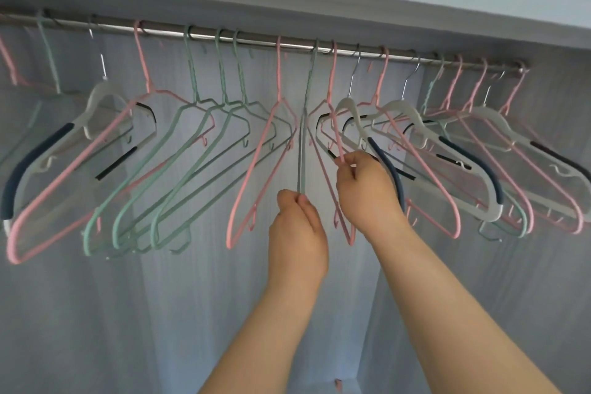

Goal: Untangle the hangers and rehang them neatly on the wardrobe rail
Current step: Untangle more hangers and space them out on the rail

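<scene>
Your left hand (297,233) pinches the bottom of a green hanger (301,153), which hangs edge-on from the rail (256,40) near its middle. Just beside it, your right hand (367,192) has its fingers (347,166) closed round one arm of a pink hanger (335,131), also hooked on the rail. More hangers (92,102) in pink, green and white crowd both sides, overlapping on the right.
</scene>
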Demonstrator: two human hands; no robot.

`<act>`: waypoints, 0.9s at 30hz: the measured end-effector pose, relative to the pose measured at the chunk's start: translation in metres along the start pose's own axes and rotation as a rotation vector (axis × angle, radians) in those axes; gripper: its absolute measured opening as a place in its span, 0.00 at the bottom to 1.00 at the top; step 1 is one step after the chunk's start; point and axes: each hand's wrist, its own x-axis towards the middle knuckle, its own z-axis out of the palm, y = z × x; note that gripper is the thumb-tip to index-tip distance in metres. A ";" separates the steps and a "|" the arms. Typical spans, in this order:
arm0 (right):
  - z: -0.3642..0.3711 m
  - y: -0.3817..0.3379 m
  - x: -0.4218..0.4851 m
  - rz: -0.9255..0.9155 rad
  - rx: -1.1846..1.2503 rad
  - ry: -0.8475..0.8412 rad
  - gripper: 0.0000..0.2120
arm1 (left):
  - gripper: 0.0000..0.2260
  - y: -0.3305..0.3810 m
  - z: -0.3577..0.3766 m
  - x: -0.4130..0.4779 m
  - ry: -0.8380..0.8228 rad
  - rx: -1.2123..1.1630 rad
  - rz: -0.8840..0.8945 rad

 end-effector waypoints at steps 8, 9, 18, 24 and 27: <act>0.005 0.004 0.000 0.001 0.046 0.044 0.15 | 0.09 -0.010 -0.012 0.001 0.031 0.024 0.007; 0.005 0.005 0.000 0.006 0.049 0.042 0.15 | 0.09 -0.011 -0.015 0.002 0.033 0.026 0.006; -0.007 -0.010 -0.019 -0.055 -0.215 -0.101 0.11 | 0.07 -0.009 -0.022 -0.005 -0.001 -0.066 -0.024; -0.048 -0.027 -0.039 -0.160 -0.418 -0.080 0.18 | 0.18 0.000 -0.021 -0.019 -0.017 0.025 0.059; -0.038 -0.025 -0.034 -0.114 -0.357 -0.163 0.20 | 0.20 0.006 -0.016 -0.019 -0.028 0.089 0.078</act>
